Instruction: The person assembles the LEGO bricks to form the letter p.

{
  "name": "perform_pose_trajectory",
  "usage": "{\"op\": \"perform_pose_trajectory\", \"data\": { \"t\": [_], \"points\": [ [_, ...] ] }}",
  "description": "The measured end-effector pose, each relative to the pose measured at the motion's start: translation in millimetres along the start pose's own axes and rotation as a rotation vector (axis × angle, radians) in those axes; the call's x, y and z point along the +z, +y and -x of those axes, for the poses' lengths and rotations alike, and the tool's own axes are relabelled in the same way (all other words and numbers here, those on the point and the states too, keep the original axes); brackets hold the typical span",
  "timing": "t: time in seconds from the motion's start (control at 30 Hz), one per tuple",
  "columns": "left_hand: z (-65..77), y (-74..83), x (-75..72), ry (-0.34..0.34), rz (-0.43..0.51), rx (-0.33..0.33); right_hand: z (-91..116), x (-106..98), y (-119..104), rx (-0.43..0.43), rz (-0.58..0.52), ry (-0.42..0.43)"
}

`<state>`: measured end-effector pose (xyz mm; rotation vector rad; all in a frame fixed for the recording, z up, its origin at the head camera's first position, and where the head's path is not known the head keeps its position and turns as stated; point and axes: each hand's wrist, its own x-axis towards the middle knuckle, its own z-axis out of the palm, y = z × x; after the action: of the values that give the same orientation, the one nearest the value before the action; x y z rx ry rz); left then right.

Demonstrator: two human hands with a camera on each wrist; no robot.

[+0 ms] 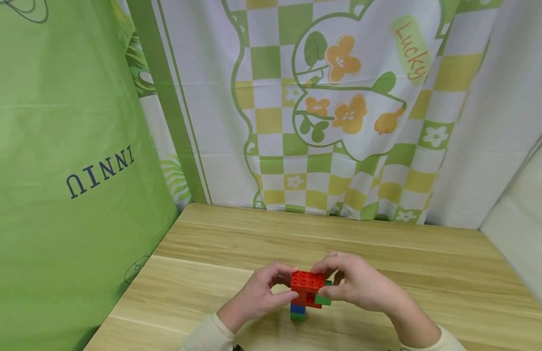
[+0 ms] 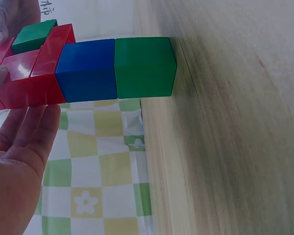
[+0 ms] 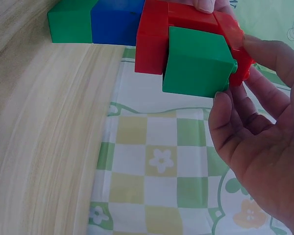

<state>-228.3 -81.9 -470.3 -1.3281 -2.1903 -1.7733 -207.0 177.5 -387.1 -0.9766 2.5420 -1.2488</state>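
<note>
Both hands hold one toy brick stack [image 1: 298, 298]. Its foot is a green brick [image 2: 144, 67] standing on the table, below a blue brick [image 2: 88, 71]. Red bricks [image 2: 27, 93] make up the upper part, topped by a studded red brick [image 1: 307, 279]. A second green brick [image 3: 198, 61] sits at the right side among the red ones, studs upward. My left hand [image 1: 264, 292] grips the red part from the left, thumb in front. From the right, my right hand [image 1: 363, 282] has its thumb at the second green brick and index finger on the top red brick.
The wooden table [image 1: 209, 243] spreads around the hands. A patterned curtain [image 1: 271, 122] hangs behind its far edge. Green cloth [image 1: 77, 234] lines the left side, and a white panel [image 1: 525, 234] stands along the right.
</note>
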Motion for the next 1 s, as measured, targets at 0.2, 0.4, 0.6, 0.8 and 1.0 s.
{"op": "perform_pose_trajectory", "data": {
  "t": [0.2, 0.4, 0.6, 0.8, 1.0],
  "points": [
    [-0.7, 3.5, -0.5, -0.005, 0.007, -0.009, 1.1, -0.3, 2.4, -0.029, 0.0, 0.005],
    [-1.1, 3.1, -0.7, -0.001, -0.003, 0.033, 0.7, 0.1, 2.8, -0.026, -0.004, 0.002],
    [-1.2, 3.3, -1.1, 0.0, -0.032, 0.088, 0.6, 1.0, 4.6, -0.021, -0.004, -0.002],
    [-2.5, 3.8, -1.6, -0.004, -0.035, 0.078, 0.1, 0.2, 6.8, -0.016, -0.011, 0.0],
    [-2.7, 3.2, -2.1, -0.009, -0.005, 0.018, -0.6, 0.6, 9.0, -0.028, -0.008, 0.017]
  ]
}}
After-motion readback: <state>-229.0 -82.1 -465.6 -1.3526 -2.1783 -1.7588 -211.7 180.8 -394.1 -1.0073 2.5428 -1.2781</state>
